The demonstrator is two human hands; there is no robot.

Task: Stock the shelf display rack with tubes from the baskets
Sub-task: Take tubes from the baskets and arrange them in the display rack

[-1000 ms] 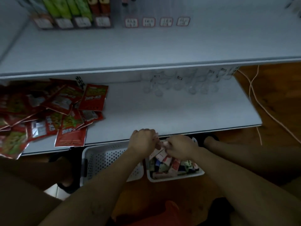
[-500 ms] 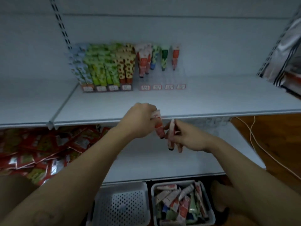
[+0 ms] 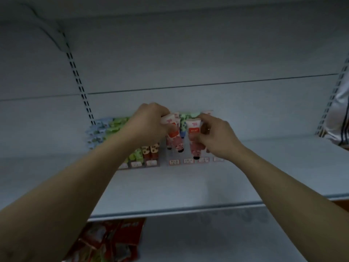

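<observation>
1. Grips the left tube [image 3: 172, 129] in the left hand [image 3: 149, 123], fingers curled round its flat white end, black cap pointing down
2. Pinches the right tube [image 3: 194, 142] in the right hand [image 3: 217, 137], thumb and fingers closed on its middle, flat end up, black cap down
3. Holds both tubes roughly upright and just beside each other, over the right half of the rack [image 3: 162, 159], in front of tubes standing there
4. Both red and white with pink print near the cap; lettering too blurred to read
5. Rack near the back edge of the shelf [image 3: 188, 190], left of its middle, close to the back wall
6. In the rack's left half, packed rows of blue tubes [image 3: 96, 131], green tubes [image 3: 117, 123] and brown tubes [image 3: 151, 148], partly hidden behind the left forearm
7. Along the rack's front edge, a row of small price labels [image 3: 174, 162], unreadable
8. On the back wall above the rack's left end, a slotted upright [image 3: 79, 86]
9. Under the shelf's front edge, toward the left corner, red packets [image 3: 117, 239] heaped on a lower shelf
10. At the shelf's far right end, a white striped bag [image 3: 340, 121], cut off by the picture's edge
</observation>
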